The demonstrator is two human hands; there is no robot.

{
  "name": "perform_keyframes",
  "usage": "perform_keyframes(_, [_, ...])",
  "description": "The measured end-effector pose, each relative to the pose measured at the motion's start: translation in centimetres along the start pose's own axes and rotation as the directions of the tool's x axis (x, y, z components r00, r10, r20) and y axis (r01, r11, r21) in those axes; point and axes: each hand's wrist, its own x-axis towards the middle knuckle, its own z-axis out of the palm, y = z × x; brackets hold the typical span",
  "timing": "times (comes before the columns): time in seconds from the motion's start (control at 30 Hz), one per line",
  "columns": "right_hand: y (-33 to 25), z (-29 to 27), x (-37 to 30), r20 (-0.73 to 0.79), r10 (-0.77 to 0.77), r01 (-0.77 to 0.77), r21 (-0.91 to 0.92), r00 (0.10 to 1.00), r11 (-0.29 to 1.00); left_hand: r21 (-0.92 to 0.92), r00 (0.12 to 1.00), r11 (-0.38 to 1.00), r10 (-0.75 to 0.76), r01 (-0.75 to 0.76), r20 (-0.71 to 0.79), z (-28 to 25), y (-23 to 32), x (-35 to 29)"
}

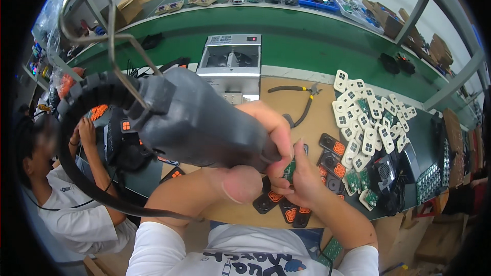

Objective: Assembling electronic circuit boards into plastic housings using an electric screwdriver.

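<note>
A large black electric screwdriver (204,117) hangs from a bent wire hook and fills the middle of the view, tilted down to the right. My left hand (268,122) is closed around its lower end; the tool hides much of the palm, and its tip is out of sight. Just to the right, my right hand (307,174) pinches a small green circuit board (290,171), thumb pointing up. The fingers of both hands meet near the board. Black modules with orange pads (332,145) lie beside and below my hands on a brown work mat (279,105).
White oval casings (368,140) are heaped at the right, with green boards among them. Yellow-handled cutters (307,105) lie beyond my hands. A silver screw feeder (230,66) stands at the back. A co-worker (76,199) sits at the left. A shelf (204,13) carries parts trays.
</note>
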Motion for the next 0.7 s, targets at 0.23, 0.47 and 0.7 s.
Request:
perform_keyframes(0.23, [-0.3, -0.4, -0.3, -0.004, 0.057, -0.057, 0.080, 0.998, 0.995, 0.053, 0.988, 0.989, -0.140, 0.137, 0.070, -0.3, -1.0, -0.9])
perform_keyframes(0.47, [0.1, -1.3, -0.5, -0.043, 0.107, -0.105, 0.062, 0.993, 0.993, 0.089, 0.953, 0.989, -0.137, 0.117, 0.270, -4.4, -1.5, -0.7])
perform_keyframes(0.7, [0.4, 0.3, 1.1, -0.011, 0.041, -0.041, 0.022, 0.999, 0.999, -0.113, 0.988, 0.982, 0.150, -0.151, -0.019, 0.0, -3.4, -0.2])
